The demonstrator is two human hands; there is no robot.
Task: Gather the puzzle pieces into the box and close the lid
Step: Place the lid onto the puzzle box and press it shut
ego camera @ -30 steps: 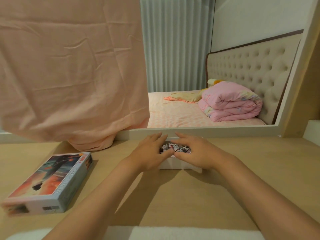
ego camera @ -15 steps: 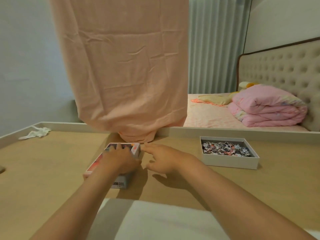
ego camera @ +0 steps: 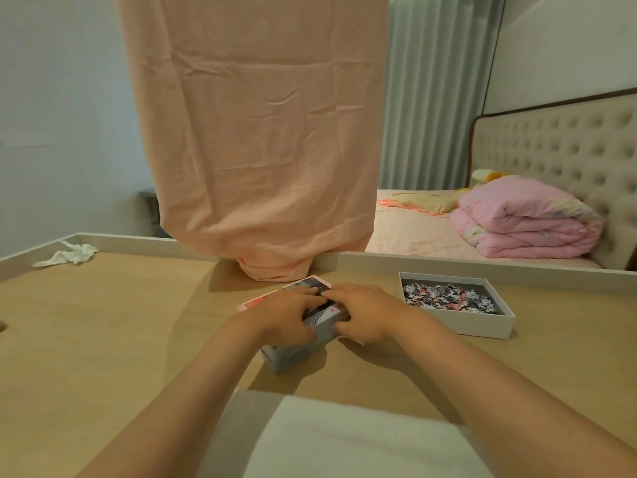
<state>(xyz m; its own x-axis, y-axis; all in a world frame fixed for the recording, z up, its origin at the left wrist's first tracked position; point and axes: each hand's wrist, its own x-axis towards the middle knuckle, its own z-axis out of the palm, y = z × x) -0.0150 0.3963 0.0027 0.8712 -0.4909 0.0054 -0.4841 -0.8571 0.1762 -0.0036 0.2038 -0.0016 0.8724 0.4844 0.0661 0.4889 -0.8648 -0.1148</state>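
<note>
Both hands are together at the centre of the frame, clamped on the lid (ego camera: 287, 355). The left hand (ego camera: 287, 315) lies over its printed top and the right hand (ego camera: 367, 313) takes its right side, fingers on top and thumb tucked against the near wall. A hand on each side suits a wide, shallow cover, since it keeps it level and square for lowering onto its base. The lid lies at an angle on the desk (ego camera: 103, 322), one corner pointing towards the camera. Whether its right edge is already clear of the surface I cannot tell. The box (ego camera: 482, 327) sits open just right of centre, near the hands but apart from them, with the pieces (ego camera: 448, 298) heaped inside. No loose ones show on the desk, so gathering looks finished and closing is the step in hand. The carry to the right should be short. The lid will probably need turning to match the box walls before it drops on. A peach cloth (ego camera: 258, 132) hangs behind, its hem touching the desk just beyond the lid, and a white rag (ego camera: 70, 257) lies at far left, well away.
</note>
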